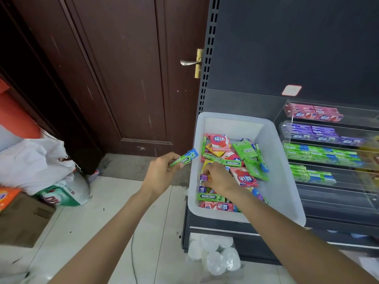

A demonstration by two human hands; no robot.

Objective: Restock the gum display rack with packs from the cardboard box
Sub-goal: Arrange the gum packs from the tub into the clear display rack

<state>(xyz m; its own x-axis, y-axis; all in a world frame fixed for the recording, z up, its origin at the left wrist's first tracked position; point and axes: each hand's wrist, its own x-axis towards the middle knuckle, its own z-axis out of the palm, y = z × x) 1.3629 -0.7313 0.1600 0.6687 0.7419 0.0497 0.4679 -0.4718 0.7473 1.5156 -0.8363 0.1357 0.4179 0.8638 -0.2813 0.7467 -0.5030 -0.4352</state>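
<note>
A white plastic bin (285, 187) on the dark shelf holds several loose gum packs (244, 177) in green, red, yellow and purple. My left hand (160, 173) hovers just left of the bin and grips a green Doublemint pack (184, 157). My right hand (220, 178) is down inside the bin among the packs, its fingers curled over a small purple pack (203, 178); I cannot tell whether it grips it. To the right stands the clear tiered gum rack (328, 152) with rows of pink, purple and green packs. No cardboard box with gum shows.
A dark wooden door (114, 74) with a metal handle (189, 62) stands behind. White bags (34, 160) and a brown carton (22, 220) sit on the tiled floor at left. Wrapped white rolls (215, 255) lie under the shelf.
</note>
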